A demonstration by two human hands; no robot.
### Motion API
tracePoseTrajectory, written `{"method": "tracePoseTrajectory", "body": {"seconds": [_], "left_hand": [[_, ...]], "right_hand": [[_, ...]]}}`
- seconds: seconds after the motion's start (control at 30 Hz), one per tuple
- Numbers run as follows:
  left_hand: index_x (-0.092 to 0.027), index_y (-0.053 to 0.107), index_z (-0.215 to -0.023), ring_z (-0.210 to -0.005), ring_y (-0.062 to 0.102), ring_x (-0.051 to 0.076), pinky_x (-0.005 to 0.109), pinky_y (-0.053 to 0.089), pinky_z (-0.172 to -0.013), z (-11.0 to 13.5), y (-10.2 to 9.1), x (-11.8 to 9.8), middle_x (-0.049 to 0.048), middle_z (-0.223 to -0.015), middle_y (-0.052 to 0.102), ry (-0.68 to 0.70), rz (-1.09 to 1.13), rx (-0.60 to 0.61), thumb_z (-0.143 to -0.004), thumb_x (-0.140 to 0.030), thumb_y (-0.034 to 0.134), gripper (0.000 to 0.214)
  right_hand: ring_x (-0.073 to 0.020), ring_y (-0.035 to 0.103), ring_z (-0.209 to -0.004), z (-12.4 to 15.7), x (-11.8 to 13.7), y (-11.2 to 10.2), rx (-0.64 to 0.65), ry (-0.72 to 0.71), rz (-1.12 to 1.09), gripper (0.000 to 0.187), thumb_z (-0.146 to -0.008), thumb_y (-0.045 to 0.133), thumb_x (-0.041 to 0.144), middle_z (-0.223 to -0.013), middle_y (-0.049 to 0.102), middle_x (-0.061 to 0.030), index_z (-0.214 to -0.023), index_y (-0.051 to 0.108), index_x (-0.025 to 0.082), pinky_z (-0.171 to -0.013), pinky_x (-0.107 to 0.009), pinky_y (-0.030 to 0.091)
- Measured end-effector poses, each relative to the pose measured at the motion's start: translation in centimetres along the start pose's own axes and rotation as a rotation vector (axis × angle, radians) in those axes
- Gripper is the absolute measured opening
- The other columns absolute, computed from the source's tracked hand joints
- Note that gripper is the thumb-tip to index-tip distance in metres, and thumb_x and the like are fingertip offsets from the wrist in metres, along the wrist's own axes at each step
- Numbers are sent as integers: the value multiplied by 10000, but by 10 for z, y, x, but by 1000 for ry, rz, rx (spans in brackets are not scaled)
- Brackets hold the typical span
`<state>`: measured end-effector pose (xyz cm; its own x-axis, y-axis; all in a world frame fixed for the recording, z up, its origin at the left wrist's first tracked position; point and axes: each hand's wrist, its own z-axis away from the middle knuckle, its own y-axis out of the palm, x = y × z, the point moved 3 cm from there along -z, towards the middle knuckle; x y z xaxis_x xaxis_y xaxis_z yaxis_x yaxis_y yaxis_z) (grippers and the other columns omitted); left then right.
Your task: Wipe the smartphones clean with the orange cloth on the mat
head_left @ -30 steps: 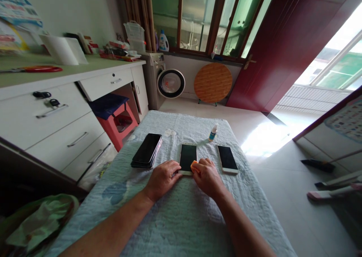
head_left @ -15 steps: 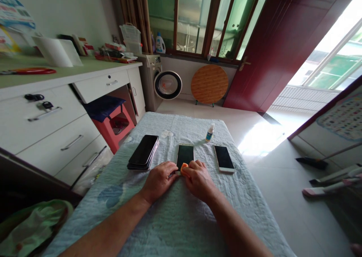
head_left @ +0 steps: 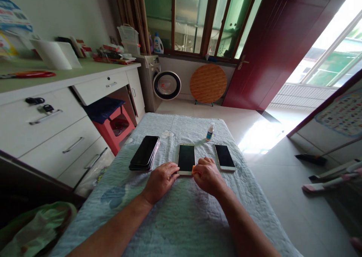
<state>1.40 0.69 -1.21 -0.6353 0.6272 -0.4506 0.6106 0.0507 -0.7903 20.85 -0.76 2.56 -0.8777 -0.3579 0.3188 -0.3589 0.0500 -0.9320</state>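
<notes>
A smartphone [head_left: 186,157] with a dark screen and light frame lies face up on the cloth-covered table. My left hand [head_left: 164,176] is closed at its lower left edge, fingertips gripping the side. My right hand [head_left: 207,175] is closed at the lower right corner, holding a small orange cloth [head_left: 193,170] that is mostly hidden by the fingers. To the right lies a second smartphone [head_left: 224,157], white-framed and face up. On the left is a stack of dark smartphones [head_left: 144,152]. A small spray bottle [head_left: 209,132] stands upright behind the phones.
A pale blue quilted cloth [head_left: 181,219] covers the table. To the left are a white drawer cabinet [head_left: 53,129] and a red stool [head_left: 117,127]. Further back stand a washing machine [head_left: 148,83] with its door open and a round folded wooden table [head_left: 208,83].
My right hand has moved right with the orange cloth, from the phone's lower screen to its lower right edge. My left hand stays at the phone's left side.
</notes>
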Motion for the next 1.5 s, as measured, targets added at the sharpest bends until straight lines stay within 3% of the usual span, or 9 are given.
{"method": "tracePoseTrajectory", "body": {"seconds": [0.13, 0.37, 0.53, 0.77, 0.9, 1.03, 1.17, 1.37, 1.5], "left_hand": [[-196, 682, -1052, -1043, 657, 230, 379, 531, -933, -1, -1, -1, 62, -1105, 706, -14, 4, 12, -868, -155, 648, 192], [-213, 667, -1023, -964, 652, 201, 328, 523, -883, -6, -7, -7, 37, -1041, 695, -31, 87, 68, -922, -212, 566, 143], [-215, 664, -1026, -956, 650, 199, 327, 522, -878, -8, -9, -7, 30, -1020, 693, -43, 115, 76, -915, -197, 553, 158], [-207, 697, -1012, -1012, 659, 226, 376, 539, -913, -4, -2, 2, 57, -1087, 696, -24, 30, 35, -880, -182, 594, 168], [-211, 641, -1196, -1161, 602, 251, 421, 504, -1001, -4, -2, -1, 84, -1273, 635, 14, 23, 34, -871, -214, 618, 326], [-214, 612, -1255, -1264, 526, 282, 468, 449, -1064, -8, -1, -9, 106, -1391, 554, 45, 2, 96, -871, -346, 660, 409], [-199, 626, -1240, -1256, 535, 290, 467, 447, -1060, -12, 3, -11, 134, -1376, 561, -4, -35, 133, -883, -460, 637, 442], [-194, 632, -1227, -1229, 555, 296, 466, 450, -1051, -13, 5, -7, 131, -1331, 597, -49, -51, 113, -861, -482, 659, 466], [-190, 631, -1226, -1220, 560, 290, 458, 449, -1051, -12, 6, -5, 123, -1305, 616, -41, -44, 98, -860, -442, 674, 447]], "right_hand": [[-152, 471, -805, -2, 9, 4, -8, -50, 12, 153, -805, 583, 133, -748, 567, -13, -691, 662, 197, -796, -288, 306], [-160, 452, -853, -1, 29, 14, -21, -206, 1, 241, -982, 438, 229, -842, 559, -25, -867, 649, 221, -801, -296, 298], [-161, 452, -865, -2, 31, 14, 9, -211, -13, 170, -951, 497, 215, -858, 558, -18, -937, 664, 247, -806, -297, 299], [-150, 465, -815, 0, 3, 4, -10, -78, -35, 141, -802, 592, 124, -755, 560, -6, -716, 666, 208, -793, -294, 293], [-147, 466, -790, 1, -4, 3, -24, -28, -54, 154, -783, 588, 112, -734, 556, -5, -674, 653, 199, -787, -291, 299], [-151, 468, -823, -1, 8, 8, -9, -75, -86, 139, -823, 577, 126, -786, 561, -6, -734, 648, 207, -783, -282, 305], [-150, 476, -847, -2, 16, 11, 17, -127, -145, 150, -894, 541, 155, -842, 569, -3, -824, 652, 228, -790, -271, 314], [-153, 499, -814, -2, -6, 1, -186, 122, -111, 199, -939, 468, 154, -846, 545, -24, -912, 657, 208, -766, -270, 325], [-133, 506, -756, -1, -4, 6, -149, 135, -153, 201, -951, 456, 178, -829, 533, -11, -890, 644, 214, -713, -243, 332]]}}
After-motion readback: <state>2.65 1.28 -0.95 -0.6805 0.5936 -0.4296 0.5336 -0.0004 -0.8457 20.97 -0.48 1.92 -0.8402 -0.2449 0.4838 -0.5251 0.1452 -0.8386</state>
